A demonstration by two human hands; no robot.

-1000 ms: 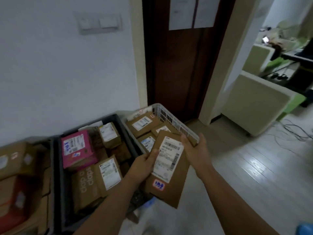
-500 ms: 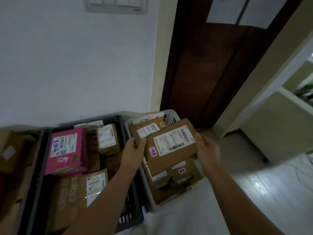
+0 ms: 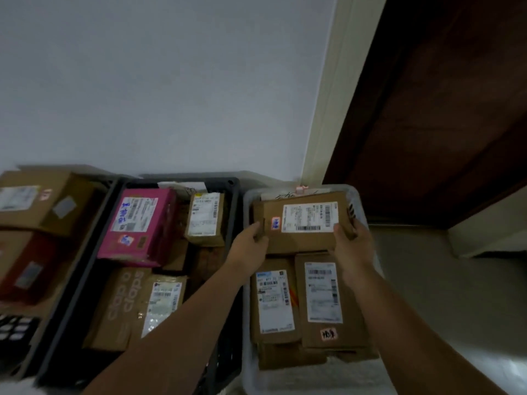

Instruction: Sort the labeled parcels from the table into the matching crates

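1. A person's two bare forearms reach forward from the near edge over a row of crates set against a pale wall (image 3: 142,81).
2. The left hand (image 3: 251,243) grips the left end of a brown cardboard parcel (image 3: 299,243), thumb on top at the edge. Its other fingers go out of sight beneath.
3. The right hand (image 3: 353,246) grips the parcel's right end, thumb pressed on top beside the white shipping label (image 3: 309,216) and fingers curled round the end.
4. The parcel lies flat, label up, at the far end of the white crate (image 3: 245,352), the rightmost one. Whether it rests on the parcels below cannot be told.
5. A small red-edged sticker (image 3: 275,223) sits near the parcel's left end.
6. Nearer in the same crate, two labelled brown parcels (image 3: 273,300) lie side by side.
7. Just left stands a dark crate (image 3: 94,246) holding a pink parcel (image 3: 139,220) and several brown ones.
8. A dark wooden door (image 3: 442,109) fills the far right.
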